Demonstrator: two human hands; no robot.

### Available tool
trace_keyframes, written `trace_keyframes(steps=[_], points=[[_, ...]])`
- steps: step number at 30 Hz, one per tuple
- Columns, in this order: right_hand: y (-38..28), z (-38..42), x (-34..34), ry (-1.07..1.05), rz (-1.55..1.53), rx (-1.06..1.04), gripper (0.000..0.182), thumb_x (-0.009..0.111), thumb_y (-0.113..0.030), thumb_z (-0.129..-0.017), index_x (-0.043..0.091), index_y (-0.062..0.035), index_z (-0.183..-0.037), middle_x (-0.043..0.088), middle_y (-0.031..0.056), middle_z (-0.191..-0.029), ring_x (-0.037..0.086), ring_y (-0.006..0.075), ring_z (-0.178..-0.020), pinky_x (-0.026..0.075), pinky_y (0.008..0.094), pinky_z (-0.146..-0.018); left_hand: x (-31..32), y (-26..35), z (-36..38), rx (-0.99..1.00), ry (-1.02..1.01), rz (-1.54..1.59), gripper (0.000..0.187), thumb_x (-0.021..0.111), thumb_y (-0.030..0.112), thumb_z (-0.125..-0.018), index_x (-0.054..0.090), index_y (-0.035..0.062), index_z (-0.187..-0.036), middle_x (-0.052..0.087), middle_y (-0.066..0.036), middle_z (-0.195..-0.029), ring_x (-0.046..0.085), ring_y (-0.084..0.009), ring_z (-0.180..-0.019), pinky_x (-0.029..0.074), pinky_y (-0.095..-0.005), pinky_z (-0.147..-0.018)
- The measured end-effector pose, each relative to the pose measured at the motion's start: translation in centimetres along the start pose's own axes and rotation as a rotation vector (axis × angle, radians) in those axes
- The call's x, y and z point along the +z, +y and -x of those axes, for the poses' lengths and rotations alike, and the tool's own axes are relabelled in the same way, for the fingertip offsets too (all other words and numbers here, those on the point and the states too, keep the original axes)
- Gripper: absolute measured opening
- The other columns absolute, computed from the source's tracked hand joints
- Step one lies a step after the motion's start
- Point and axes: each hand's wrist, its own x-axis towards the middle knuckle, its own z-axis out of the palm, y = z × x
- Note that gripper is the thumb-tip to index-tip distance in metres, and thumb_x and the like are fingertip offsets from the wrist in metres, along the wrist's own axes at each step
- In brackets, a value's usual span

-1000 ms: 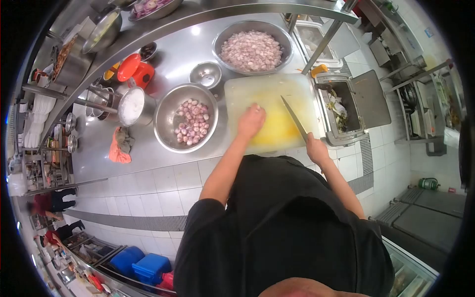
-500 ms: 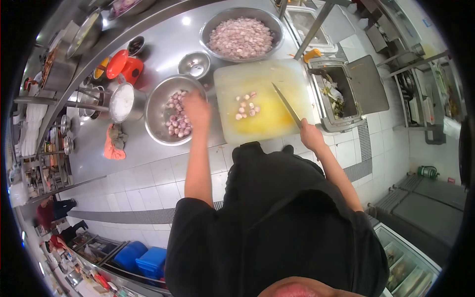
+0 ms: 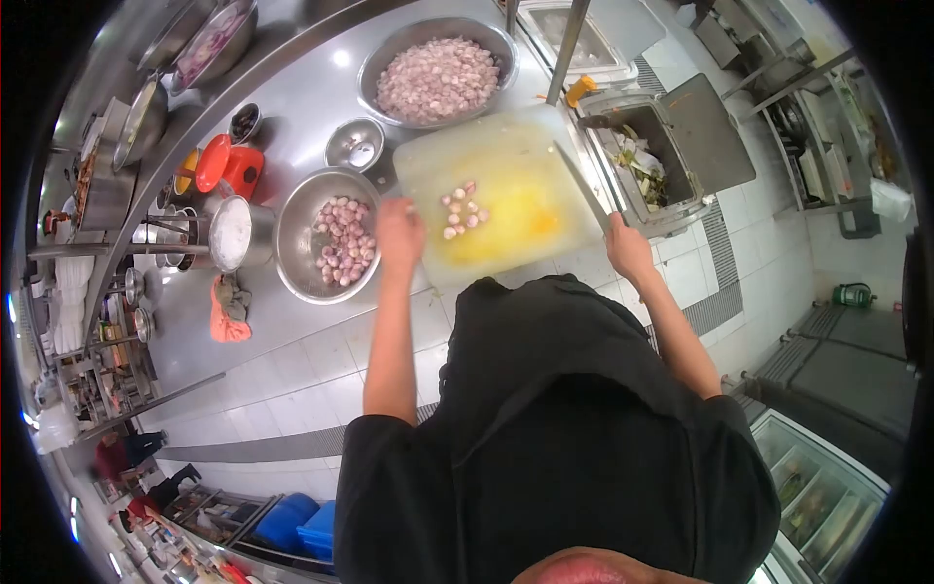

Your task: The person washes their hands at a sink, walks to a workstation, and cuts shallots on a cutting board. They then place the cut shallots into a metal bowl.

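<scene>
My right hand [image 3: 629, 247] grips a kitchen knife [image 3: 581, 185] by its handle, the blade slanting over the right side of the cutting board [image 3: 418, 165]. Several small peeled shallots [image 3: 465, 210] lie in a loose group on the board, left of its yellow-stained middle. My left hand [image 3: 400, 235] hovers between the board's left edge and a steel bowl [image 3: 297, 273]. Its fingers are curled and slightly blurred, so anything inside them is hidden. More purple-pink shallots [image 3: 342, 238] sit in that bowl.
Behind the board stands a large basin [image 3: 366, 92] heaped with shallots. A small steel bowl [image 3: 338, 146] is left of it. Right of the counter is an open bin [image 3: 681, 209] holding scraps. A pot of white contents [image 3: 231, 234] and an orange cloth [image 3: 227, 311] are at left.
My left hand has come out of the steel bowl and moved right, to the board's left edge. My right hand still holds the knife, now further toward the board's right edge.
</scene>
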Motion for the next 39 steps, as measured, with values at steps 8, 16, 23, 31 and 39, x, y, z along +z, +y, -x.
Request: trace_keyframes(steps=[8, 16, 23, 31, 39], points=[[-2.4, 1.8, 2.0, -0.256, 0.086, -0.082, 0.026, 0.05, -0.003, -0.091, 0.045, -0.0033, -0.116, 0.071, 0.0278, -0.092, 0.069, 0.0487, -0.088, 0.054, 0.0584, -0.075, 4.2, 4.2, 0.7, 0.038, 0.046, -0.054, 0.023, 0.069, 0.009, -0.083, 0.074, 0.0022, -0.104, 0.068, -0.02, -0.104, 0.065, -0.0385, -0.104, 0.052, -0.0453, -0.09], [-1.7, 1.7, 2.4, -0.213, -0.023, -0.076, 0.039, 0.048, 0.001, -0.09, 0.045, -0.0032, -0.129, 0.071, 0.0282, -0.097, 0.069, 0.0484, -0.094, 0.055, 0.0576, -0.079, 12.9, 5.2, -4.6, 0.262, -0.385, -0.141, 0.011, 0.067, 0.005, -0.083, 0.07, 0.0001, -0.092, 0.069, -0.019, -0.099, 0.065, -0.0387, -0.101, 0.053, -0.0467, -0.088], [-1.8, 3.2, 2.8, -0.186, 0.001, -0.184, 0.037, 0.052, 0.0, -0.089, 0.048, -0.0042, -0.125, 0.072, 0.0237, -0.087, 0.071, 0.0445, -0.083, 0.056, 0.0545, -0.071, 12.6, 10.0, 1.0, 0.017, -0.496, 0.35, 0.009, 0.069, 0.002, -0.087, 0.07, 0.0001, -0.096, 0.068, -0.021, -0.098, 0.068, -0.0368, -0.091, 0.054, -0.044, -0.081], [-1.7, 3.2, 2.3, -0.112, 0.125, -0.297, 0.026, 0.056, -0.003, -0.09, 0.051, -0.0066, -0.115, 0.071, 0.0149, -0.078, 0.072, 0.0371, -0.073, 0.055, 0.0484, -0.059, 13.3, 11.3, 1.9, 0.045, -0.346, 0.42, 0.006, 0.067, 0.001, -0.091, 0.068, -0.0015, -0.097, 0.067, -0.018, -0.095, 0.067, -0.0348, -0.084, 0.053, -0.0391, -0.074], [-1.6, 2.8, 2.2, -0.059, 0.104, -0.363, 0.031, 0.06, -0.003, -0.086, 0.05, -0.0069, -0.115, 0.071, 0.0117, -0.075, 0.073, 0.0337, -0.07, 0.055, 0.0459, -0.056, 13.7, 11.6, 2.0, 0.005, -0.312, 0.415, 0.007, 0.069, -0.001, -0.089, 0.069, -0.0012, -0.096, 0.069, -0.017, -0.096, 0.069, -0.0326, -0.085, 0.055, -0.038, -0.075]])
